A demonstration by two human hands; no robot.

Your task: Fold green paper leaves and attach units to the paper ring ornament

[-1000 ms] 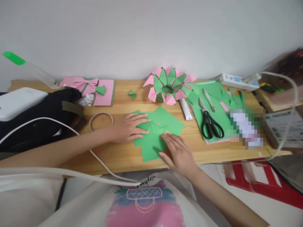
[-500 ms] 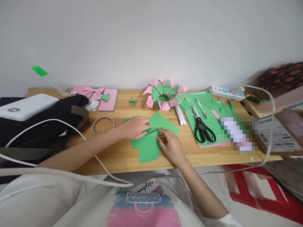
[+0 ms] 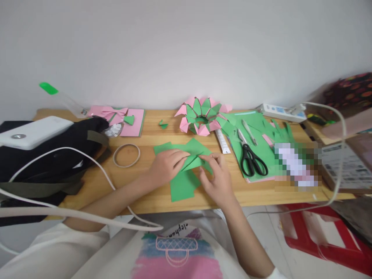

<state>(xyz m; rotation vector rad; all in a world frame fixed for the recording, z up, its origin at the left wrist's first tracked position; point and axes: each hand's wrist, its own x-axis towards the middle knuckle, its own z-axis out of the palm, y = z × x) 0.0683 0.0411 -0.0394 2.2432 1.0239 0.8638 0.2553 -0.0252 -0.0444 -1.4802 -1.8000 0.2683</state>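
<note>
A folded piece of green paper (image 3: 192,162) is held between my two hands, above other green paper squares (image 3: 181,188) on the wooden table. My left hand (image 3: 167,166) is closed on its left part, fingers pressed together along the upper fold. At the right end, my right hand (image 3: 217,179) pinches the paper between thumb and fingers. Behind the hands stands a ring of pink and green folded paper pieces (image 3: 205,104). Another small green folded scrap (image 3: 163,124) lies to its left.
Black-handled scissors (image 3: 252,161) and a cutter (image 3: 249,132) lie on green sheets at the right, near a white tube (image 3: 223,141). A tape ring (image 3: 126,155) sits left of my hands. White cables (image 3: 95,161) cross a black bag (image 3: 84,135). A power strip (image 3: 283,112) stands back right.
My left hand has moved right and slightly toward me. My right hand has shifted slightly right. The folded green paper between them is now raised and turned at a slant.
</note>
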